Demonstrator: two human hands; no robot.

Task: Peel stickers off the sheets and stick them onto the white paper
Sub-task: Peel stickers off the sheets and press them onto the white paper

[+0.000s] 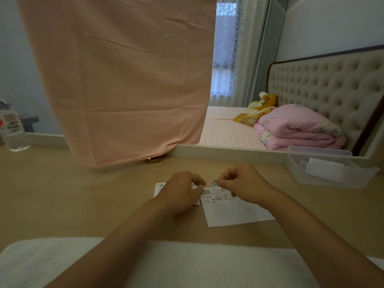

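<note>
While the right hand (243, 181) pinches a small coloured sticker (215, 182) between thumb and forefinger, its other fingers are curled in toward the palm. The sticker sits at the far left corner of the white paper (234, 213), between the two hands; whether it touches the paper cannot be determined. The left hand (182, 190) lies on the sticker sheet (159, 189) with its fingers bent down, the fingertips at the sheet's right edge. Whether it pinches that edge or only presses on it cannot be told. The sheet is mostly covered by this hand, with only its left part showing. It lies flat on the desk (83, 194), just beside the white paper's left edge. The white paper lies flat and slightly turned, and carries a cluster of outlined bear stickers (207, 198) along its far edge, with the near part blank. Both forearms cross a white cloth (187, 265) spread along the near edge of the desk. A clear plastic bin (332, 173) stands at the far right of the desk, and a water bottle (12, 129) at the far left. A pink cloth (116, 80) hangs over the middle rear of the desk, with a gold-coloured base (153, 160) showing beneath its hem. Beyond are a bed (226, 127) with a folded pink quilt (299, 127), a yellow plush toy (264, 100), a tufted headboard (324, 86) and curtains (226, 48).
</note>
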